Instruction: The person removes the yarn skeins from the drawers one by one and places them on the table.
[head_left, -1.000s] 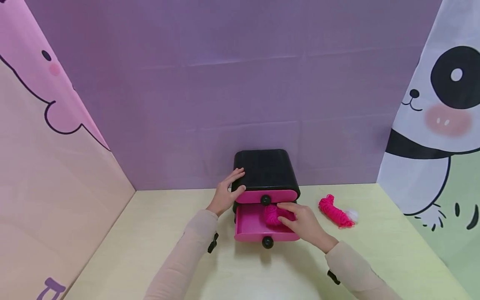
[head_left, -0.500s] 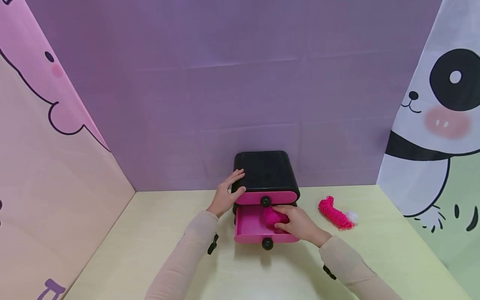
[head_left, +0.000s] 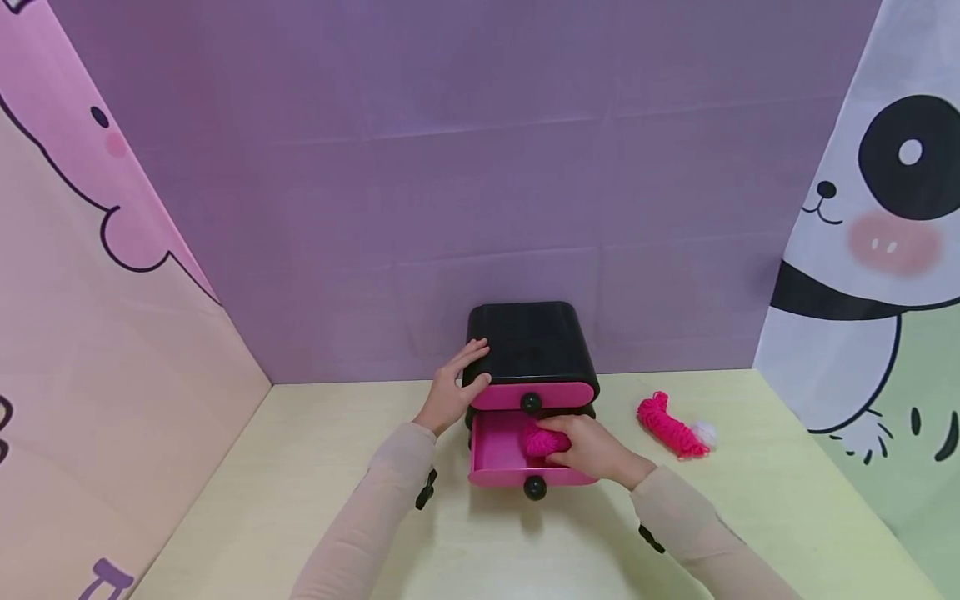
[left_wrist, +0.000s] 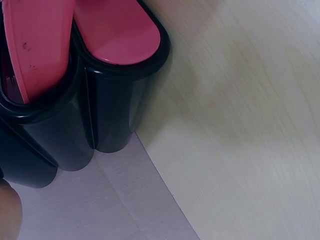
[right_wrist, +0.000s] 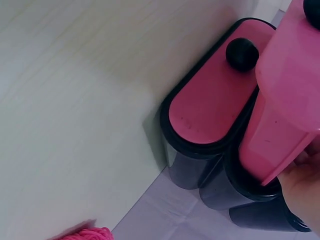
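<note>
A black mini chest of drawers (head_left: 528, 337) with pink fronts stands against the back wall. Its middle drawer (head_left: 495, 446) is pulled out. Inside it, my right hand (head_left: 596, 450) grips a bright pink ball of yarn (head_left: 542, 440) between thumb and fingers, over the drawer's right half. My left hand (head_left: 452, 385) rests on the left side of the chest's top, fingers spread. In the right wrist view, the right hand (right_wrist: 302, 187) reaches over the side of the pulled-out drawer (right_wrist: 272, 137), and the yarn ball is hidden there.
On the table (head_left: 345, 500), right of the chest, lies a pink yarn skein (head_left: 671, 427) beside a small white fluffy thing (head_left: 705, 432). A purple backdrop (head_left: 420, 183) rises behind, with printed panels on both sides. The bottom drawer (right_wrist: 212, 95) is shut.
My right hand has moved left into the drawer and its fingers have come round the ball of yarn, which has shifted slightly left. The left hand keeps its place.
</note>
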